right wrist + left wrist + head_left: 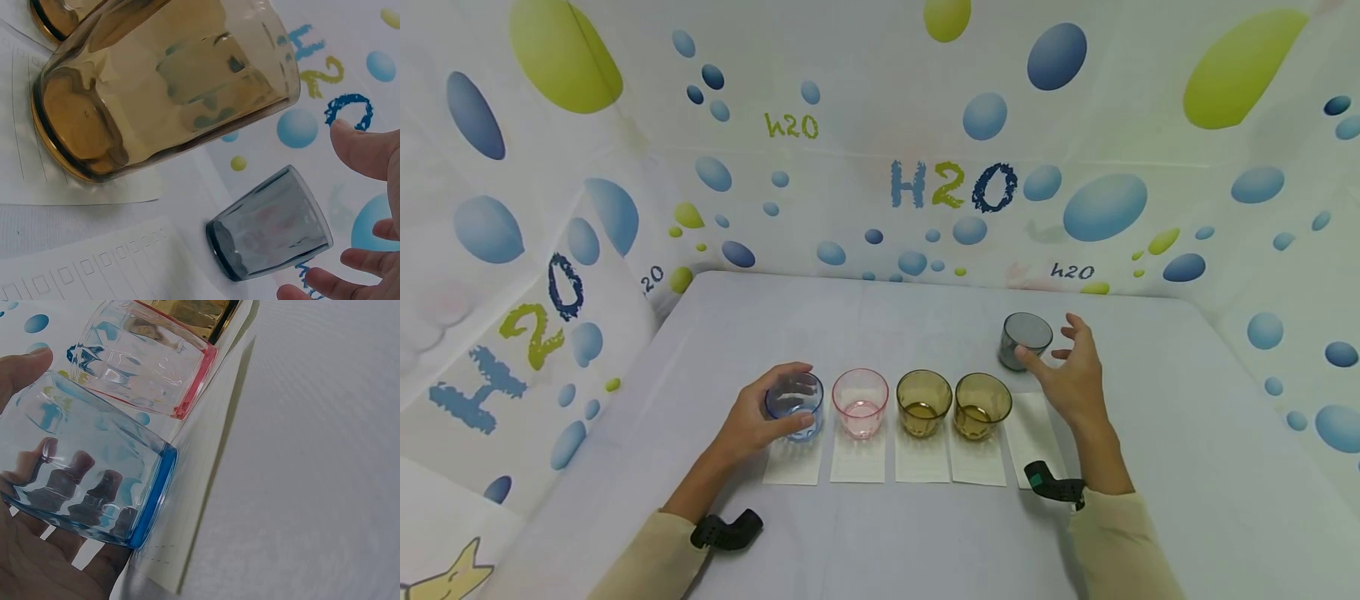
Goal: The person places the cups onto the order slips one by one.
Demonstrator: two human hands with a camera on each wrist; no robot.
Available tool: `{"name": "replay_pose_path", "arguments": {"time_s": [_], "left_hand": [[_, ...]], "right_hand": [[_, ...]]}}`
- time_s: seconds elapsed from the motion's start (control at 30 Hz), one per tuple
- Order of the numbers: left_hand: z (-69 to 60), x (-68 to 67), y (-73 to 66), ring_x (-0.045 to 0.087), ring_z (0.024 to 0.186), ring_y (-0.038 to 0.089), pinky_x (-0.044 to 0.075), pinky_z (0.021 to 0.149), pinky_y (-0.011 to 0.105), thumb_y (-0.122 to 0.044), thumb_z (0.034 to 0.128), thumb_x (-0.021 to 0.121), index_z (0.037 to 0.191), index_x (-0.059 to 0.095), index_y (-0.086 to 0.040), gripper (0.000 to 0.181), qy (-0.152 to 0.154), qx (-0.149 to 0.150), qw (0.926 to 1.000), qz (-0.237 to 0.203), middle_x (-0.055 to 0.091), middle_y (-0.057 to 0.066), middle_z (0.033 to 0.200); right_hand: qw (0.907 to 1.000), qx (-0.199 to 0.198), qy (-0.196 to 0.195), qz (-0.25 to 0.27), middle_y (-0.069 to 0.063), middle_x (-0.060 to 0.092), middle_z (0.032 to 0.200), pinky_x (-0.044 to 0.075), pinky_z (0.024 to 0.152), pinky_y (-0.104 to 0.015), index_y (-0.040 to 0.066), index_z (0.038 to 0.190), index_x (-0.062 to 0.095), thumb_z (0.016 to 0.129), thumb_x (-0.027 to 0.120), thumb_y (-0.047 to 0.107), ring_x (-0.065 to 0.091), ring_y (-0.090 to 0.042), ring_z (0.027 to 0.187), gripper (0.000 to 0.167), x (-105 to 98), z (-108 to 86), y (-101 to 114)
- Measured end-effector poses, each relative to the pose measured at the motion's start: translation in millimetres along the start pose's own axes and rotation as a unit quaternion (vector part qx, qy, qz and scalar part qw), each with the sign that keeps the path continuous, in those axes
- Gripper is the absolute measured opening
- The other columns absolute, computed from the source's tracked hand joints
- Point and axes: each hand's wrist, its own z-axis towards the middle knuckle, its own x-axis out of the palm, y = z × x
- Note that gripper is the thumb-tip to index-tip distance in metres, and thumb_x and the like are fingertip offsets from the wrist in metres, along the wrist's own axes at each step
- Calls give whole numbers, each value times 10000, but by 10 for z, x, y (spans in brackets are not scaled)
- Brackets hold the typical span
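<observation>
In the head view, my left hand (754,421) is around a clear blue glass (793,421), thumb at the near side and fingers at the far side. The left wrist view shows the fingers through the wall of that blue glass (94,469), whose base is on a paper strip. My right hand (1075,383) is beside a grey glass (1028,333) at the back right, fingers and thumb spread. In the right wrist view, a gap separates the thumb from the grey glass (272,225). All these glasses stand upright.
A pink glass (860,404) and two amber glasses, one left (923,404) and one right (982,407), stand in a row on paper strips. A further paper strip (1036,442) lies right of them. A printed cloth wall (850,167) rises behind the white table (887,533).
</observation>
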Motion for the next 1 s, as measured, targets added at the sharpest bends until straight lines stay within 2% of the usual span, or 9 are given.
{"name": "replay_pose_path", "arguments": {"time_s": [0.2,0.4,0.67,0.83,1.0], "left_hand": [[-1,14,-2,601,1212,372,454,1020,654,-149,844,760,1424,537,-115,622,9,63,10000,8,646,138,1299],[1,13,4,602,1213,369,460,1018,647,-143,840,767,1420,541,-124,623,-7,28,10000,-18,643,131,1303],[-5,6,-5,608,1204,373,468,1010,644,-142,842,768,1421,538,-121,624,20,39,10000,-18,640,135,1308],[-9,-7,-2,605,1206,373,465,1011,648,-138,843,766,1422,537,-123,623,8,-8,10000,-51,639,134,1310],[-8,-13,2,600,1214,372,460,1015,650,-144,844,768,1428,533,-123,629,16,-22,10000,-10,636,133,1318]], "right_hand": [[9999,-51,-155,-11,-198,355,1579,465,987,-569,102,1604,209,869,810,200,459,-422,1322,955,23,25,-52],[9981,-329,-322,398,-153,401,1553,495,969,-558,101,1577,292,803,834,76,473,-369,1304,945,66,50,-114],[9967,-367,-454,566,-165,375,1560,447,1020,-597,84,1569,303,771,869,117,423,-364,1330,979,147,73,-177],[9972,-229,-367,616,-172,326,1588,385,1095,-591,87,1581,268,766,885,166,361,-365,1387,1026,214,104,-202],[9976,-189,-270,615,-189,309,1601,360,1113,-594,74,1585,251,758,890,183,342,-376,1407,1051,268,129,-248]]}}
